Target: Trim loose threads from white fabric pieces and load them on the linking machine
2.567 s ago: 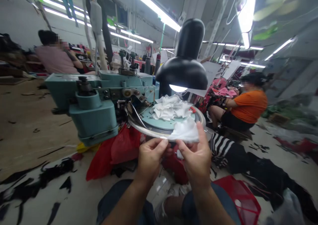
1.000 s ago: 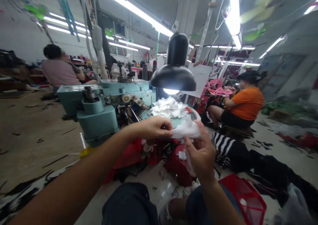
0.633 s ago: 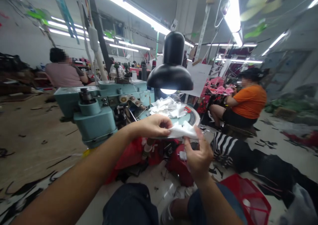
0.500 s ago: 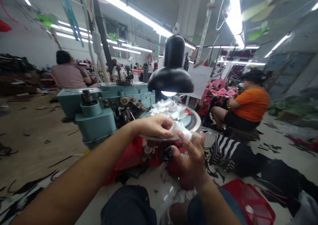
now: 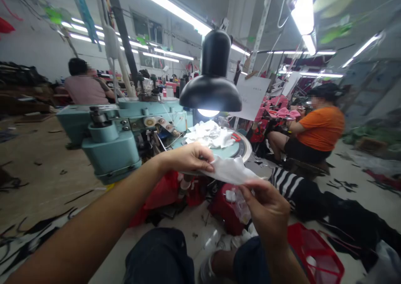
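A piece of white fabric [image 5: 230,170] is stretched between my two hands, in front of the near rim of a round work plate [image 5: 247,148]. My left hand [image 5: 192,156] pinches its left end between thumb and fingers. At the lower right end, my right hand [image 5: 266,204] grips the fabric between thumb and forefinger. Behind it, a pile of white fabric pieces [image 5: 213,134] lies on the plate, with red-handled scissors or a similar red tool [image 5: 235,137] at its right side. A black lamp [image 5: 211,94] shines down on the pile.
The teal sewing machine [image 5: 112,146] stands left of the plate. A red basket [image 5: 316,254] sits on the floor at right, near black and striped cloth [image 5: 316,200]. A person in orange [image 5: 322,129] sits at right; another in pink [image 5: 84,90] sits at far left.
My right hand has moved right and down and closed on the fabric, which is now pulled out longer between both hands. My left hand keeps its pinch. The view has shifted slightly.
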A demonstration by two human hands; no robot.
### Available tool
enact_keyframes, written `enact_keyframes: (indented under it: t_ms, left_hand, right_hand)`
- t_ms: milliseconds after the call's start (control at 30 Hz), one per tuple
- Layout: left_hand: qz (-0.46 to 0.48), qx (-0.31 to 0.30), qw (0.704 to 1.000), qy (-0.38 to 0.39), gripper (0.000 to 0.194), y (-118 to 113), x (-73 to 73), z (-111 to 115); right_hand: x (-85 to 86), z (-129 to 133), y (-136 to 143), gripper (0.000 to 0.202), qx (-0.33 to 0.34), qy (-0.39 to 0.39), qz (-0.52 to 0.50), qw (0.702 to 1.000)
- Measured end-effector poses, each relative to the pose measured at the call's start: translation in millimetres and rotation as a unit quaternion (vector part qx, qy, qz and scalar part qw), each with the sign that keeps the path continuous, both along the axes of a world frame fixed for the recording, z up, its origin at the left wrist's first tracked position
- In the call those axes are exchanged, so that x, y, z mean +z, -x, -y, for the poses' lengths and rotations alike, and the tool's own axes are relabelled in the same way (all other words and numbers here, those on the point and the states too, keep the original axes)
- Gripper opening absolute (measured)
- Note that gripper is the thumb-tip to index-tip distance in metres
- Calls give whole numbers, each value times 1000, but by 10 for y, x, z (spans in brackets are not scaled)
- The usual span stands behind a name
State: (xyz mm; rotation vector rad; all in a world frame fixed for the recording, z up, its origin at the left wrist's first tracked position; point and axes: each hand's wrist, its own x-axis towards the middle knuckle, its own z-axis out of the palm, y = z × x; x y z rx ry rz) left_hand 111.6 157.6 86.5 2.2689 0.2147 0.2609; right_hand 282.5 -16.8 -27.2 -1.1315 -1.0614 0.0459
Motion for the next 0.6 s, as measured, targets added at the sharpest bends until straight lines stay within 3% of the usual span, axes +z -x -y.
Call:
enact_keyframes:
  t_ms: [167, 300, 400, 467, 600]
  left_hand:
    - [5, 27, 999, -37, 21, -4, 22, 6]
    - [-34, 39, 994, -93, 18, -24, 55, -11]
    - [-70, 34, 992, -99, 14, -13, 75, -20]
    - [-69, 23, 994, -81, 18, 9, 63, -21]
    - [-27, 47, 997, -46, 24, 43, 9, -2]
  right_hand:
    - [-82, -178, -19, 10, -55, -28, 50, 997]
    - [3, -333, 16, 13, -123, -100, 195, 968]
    - [103, -401, 71, 10, -65, -79, 296, 950]
    - [142, -385, 95, 6, -35, -45, 271, 961]
    - [143, -187, 54, 6, -13, 11, 85, 996]
